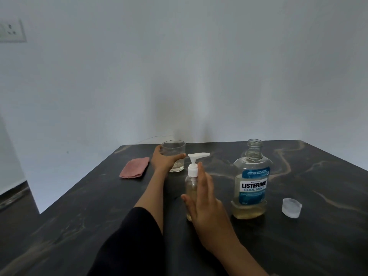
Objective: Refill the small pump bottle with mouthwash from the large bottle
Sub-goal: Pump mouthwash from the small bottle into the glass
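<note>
The small clear pump bottle [191, 188] stands upright mid-table, its white pump head on, yellowish liquid inside. My right hand [205, 204] is beside it on its right with fingers spread and extended, thumb by the bottle's lower front; it does not clasp the bottle. The large Listerine bottle [251, 182] stands uncapped to the right, with a low layer of yellowish liquid at its bottom. Its translucent cap [291, 207] lies further right. My left hand [165, 159] wraps around a clear drinking glass [175, 154] at the far side.
A folded pink cloth [135, 167] lies at the far left of the dark marbled table [298, 246]. The table's left edge drops to the floor; a pale wall stands behind, with a switch plate [12, 30] at upper left.
</note>
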